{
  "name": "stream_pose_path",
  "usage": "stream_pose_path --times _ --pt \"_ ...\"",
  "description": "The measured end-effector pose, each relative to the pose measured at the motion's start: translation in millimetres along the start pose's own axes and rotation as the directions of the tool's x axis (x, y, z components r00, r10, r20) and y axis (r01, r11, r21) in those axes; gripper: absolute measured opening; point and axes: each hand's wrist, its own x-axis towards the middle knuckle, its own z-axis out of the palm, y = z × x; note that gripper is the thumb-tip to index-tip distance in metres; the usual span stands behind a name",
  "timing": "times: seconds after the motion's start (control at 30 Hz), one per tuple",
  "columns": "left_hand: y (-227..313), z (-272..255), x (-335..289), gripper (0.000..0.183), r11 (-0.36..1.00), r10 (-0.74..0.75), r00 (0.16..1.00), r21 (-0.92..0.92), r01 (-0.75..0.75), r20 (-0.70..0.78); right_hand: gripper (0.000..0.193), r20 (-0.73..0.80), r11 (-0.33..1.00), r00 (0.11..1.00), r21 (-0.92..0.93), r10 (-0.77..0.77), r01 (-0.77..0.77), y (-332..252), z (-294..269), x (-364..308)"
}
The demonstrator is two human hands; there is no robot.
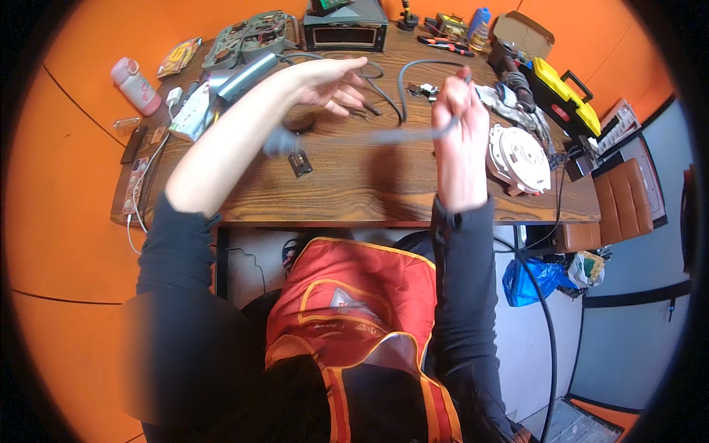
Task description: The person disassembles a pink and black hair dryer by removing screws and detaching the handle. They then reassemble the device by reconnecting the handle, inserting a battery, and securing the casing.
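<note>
My right hand (459, 111) is raised over the wooden table (332, 199), fingers closed around a grey cord (384, 136). The cord stretches left from that hand, smeared by motion, to a blurred rounded grey end (279, 142) beside my left forearm. What that end is, I cannot make out. My left hand (332, 83) reaches over the far part of the table with fingers spread, holding nothing. A small dark rectangular part (300, 164) lies on the wood below it. To the right of my right hand is a round white device housing (518, 159).
A silver cylinder (249, 77), a pink-and-white bottle (136, 86) and a power strip (135, 184) are on the left. Behind are a parts case (247, 40) and a metal box device (345, 33). Gloves (509, 103) and a yellow-and-black toolbox (565, 96) are on the right.
</note>
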Motion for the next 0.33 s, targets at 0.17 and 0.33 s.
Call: stream_pose_path --times 0.17,0.33 --pt "0 -33 -76 0.064 0.941 -0.113 0.899 0.337 -0.040 0.424 0.022 0.064 0.485 0.742 -0.719 -0.667 0.498 18 -60 46" --pt "-29 -41 -78 0.055 0.519 -0.272 0.889 0.835 -0.186 0.367 0.023 0.104 0.243 0.826 -0.929 -0.554 0.280 19 -107 28"
